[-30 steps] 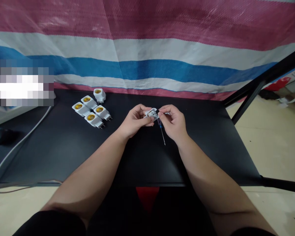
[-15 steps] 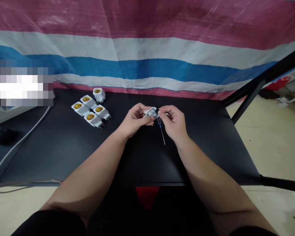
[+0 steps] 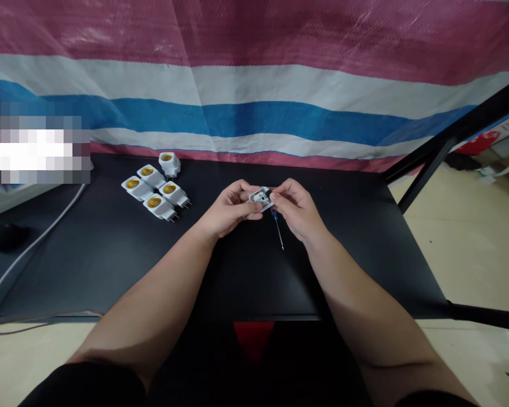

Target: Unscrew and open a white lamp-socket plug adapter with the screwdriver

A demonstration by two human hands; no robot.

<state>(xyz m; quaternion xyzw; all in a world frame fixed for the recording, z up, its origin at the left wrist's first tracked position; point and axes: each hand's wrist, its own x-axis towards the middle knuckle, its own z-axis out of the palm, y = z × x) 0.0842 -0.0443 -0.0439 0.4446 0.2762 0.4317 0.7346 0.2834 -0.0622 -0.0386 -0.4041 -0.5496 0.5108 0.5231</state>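
A small white plastic housing (image 3: 259, 196) is held between both hands over the black table. My left hand (image 3: 234, 209) is closed on its left side, with the thumb on top. The fingers of my right hand (image 3: 294, 206) pinch at the right side of the housing, beside a small black part (image 3: 268, 193) in it. A screwdriver (image 3: 279, 229) with a dark blue handle lies below, its tip pointing toward me; part of its handle is hidden by my right hand.
Several white plug-in lamp sockets (image 3: 154, 202) with yellow insides stand left on the black table (image 3: 89, 249). Further left are a black mouse (image 3: 2, 236) and a grey cable (image 3: 38, 242). A striped sheet (image 3: 254, 118) hangs behind; a black metal frame (image 3: 445, 141) is at right.
My right fingers have come in closer over the housing. The black part now sits lower, against the housing. The housing's inside shows more openly.
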